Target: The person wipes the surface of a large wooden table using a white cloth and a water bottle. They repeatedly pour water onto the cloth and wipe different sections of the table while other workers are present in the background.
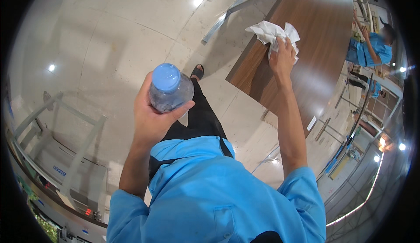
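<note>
A clear plastic bottle with a blue cap (166,78) is gripped in my left hand (148,123), held upright in front of my body. Fingers and thumb wrap round its sides; how much liquid it holds I cannot tell. Out to the right, my right hand (282,59) presses a crumpled white cloth (267,32) onto a long brown wood-grain tabletop (319,20). The cloth bunches under the fingers and spills over toward the table's left edge.
A metal leg frame (227,13) stands by the table's left side. At the lower left is a grey metal frame (83,155) beside a grey cabinet (57,155). Beyond the table, a person in a blue shirt (376,46) works, with another person and metal racks behind.
</note>
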`<state>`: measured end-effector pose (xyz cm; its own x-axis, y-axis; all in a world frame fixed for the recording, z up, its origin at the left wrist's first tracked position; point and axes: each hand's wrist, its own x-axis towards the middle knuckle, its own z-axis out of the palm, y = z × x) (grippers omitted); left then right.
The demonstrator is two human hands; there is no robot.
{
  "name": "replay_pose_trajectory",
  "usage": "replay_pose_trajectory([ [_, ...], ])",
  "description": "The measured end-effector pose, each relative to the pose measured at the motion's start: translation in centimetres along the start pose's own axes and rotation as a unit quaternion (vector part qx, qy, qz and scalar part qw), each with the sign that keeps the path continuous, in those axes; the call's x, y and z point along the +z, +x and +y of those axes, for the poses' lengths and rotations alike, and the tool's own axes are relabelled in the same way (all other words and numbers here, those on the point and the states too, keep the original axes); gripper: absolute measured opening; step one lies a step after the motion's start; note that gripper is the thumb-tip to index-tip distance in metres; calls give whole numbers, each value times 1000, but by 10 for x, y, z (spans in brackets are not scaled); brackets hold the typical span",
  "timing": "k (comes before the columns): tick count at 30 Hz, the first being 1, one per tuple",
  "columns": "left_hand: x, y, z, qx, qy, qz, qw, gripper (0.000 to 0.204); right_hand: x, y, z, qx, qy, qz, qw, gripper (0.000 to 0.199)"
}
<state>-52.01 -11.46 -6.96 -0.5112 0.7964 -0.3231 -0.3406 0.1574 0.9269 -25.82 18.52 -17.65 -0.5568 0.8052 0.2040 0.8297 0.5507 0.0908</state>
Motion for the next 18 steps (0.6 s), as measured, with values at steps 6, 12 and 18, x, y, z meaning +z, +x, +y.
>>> replay_pose_trajectory([
  [6, -19, -5, 0, -13, 6, 12, 1000, 59, 9, -42, -7, 18, 288, -101, 952, 20],
  [12, -20, -9, -2, -1, 3, 12, 1000, 63, 4, -41, -24, 52, 334, -38, 940, 20],
  [18, -14, -8, 5, -10, 12, 20, 1000, 63, 10, -24, -18, 96, 364, -212, 902, 21],
])
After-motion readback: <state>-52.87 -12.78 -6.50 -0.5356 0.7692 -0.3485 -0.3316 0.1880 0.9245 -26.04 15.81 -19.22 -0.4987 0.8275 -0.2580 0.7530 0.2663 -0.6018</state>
